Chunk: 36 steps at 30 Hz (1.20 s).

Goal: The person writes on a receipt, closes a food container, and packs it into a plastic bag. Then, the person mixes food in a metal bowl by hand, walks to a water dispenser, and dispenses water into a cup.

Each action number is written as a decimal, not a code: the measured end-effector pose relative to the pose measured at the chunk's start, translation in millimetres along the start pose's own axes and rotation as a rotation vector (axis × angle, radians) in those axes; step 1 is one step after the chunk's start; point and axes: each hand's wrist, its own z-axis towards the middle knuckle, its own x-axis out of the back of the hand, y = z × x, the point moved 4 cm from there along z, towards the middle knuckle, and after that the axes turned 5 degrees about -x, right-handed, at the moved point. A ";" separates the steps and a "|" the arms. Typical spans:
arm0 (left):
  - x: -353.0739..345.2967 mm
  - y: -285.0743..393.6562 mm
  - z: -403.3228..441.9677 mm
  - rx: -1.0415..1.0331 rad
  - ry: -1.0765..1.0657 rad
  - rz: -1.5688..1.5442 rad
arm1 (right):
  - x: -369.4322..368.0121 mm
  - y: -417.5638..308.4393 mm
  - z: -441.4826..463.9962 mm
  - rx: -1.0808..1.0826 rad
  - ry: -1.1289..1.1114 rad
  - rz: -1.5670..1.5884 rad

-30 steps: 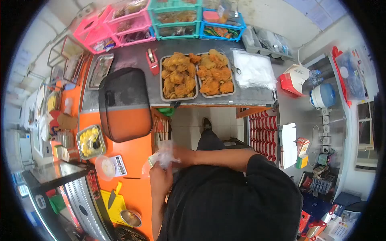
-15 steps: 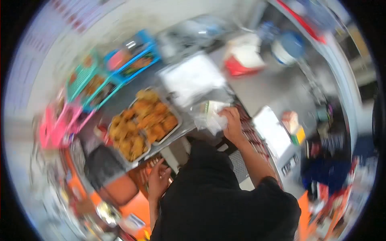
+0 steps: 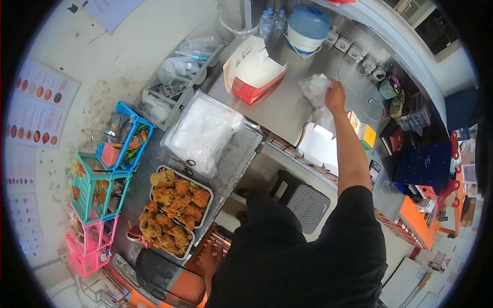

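Note:
My right hand (image 3: 336,97) reaches out over the steel counter and is closed on a crumpled clear plastic bag (image 3: 314,88). Something whitish shows inside the bag, but I cannot make it out. Below the hand, a white open carton (image 3: 316,146) lies beside a yellow and white box (image 3: 366,136). My left hand (image 3: 210,258) hangs low by the front edge of the left table, near wooden slats (image 3: 211,238). Its fingers are loosely apart and hold nothing I can see. Close to it are two metal trays of fried chicken (image 3: 177,197).
Red and white food boxes (image 3: 257,84) stand on the counter, with a blue-lidded drink cooler (image 3: 307,28) behind. A pile of clear plastic bags (image 3: 205,131) covers part of the left table. Coloured baskets (image 3: 100,185) line the wall. A grey stool (image 3: 308,205) is below the counter.
My view has turned towards the right-hand counter. My right hand has carried the plastic bag away from the left table and out over this counter. My left hand stays low.

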 end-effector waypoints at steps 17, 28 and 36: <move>-68.5 -203.6 -112.0 0.315 -0.401 0.076 | -172.7 -73.2 -612.5 0.777 -1.179 -0.001; -95.9 -154.6 -149.7 0.514 -0.091 -0.023 | -366.6 5.8 -704.5 0.200 -1.040 -0.348; -96.4 -132.1 -144.0 0.624 -0.018 -0.122 | -384.3 54.8 -745.6 -0.012 -1.321 -0.389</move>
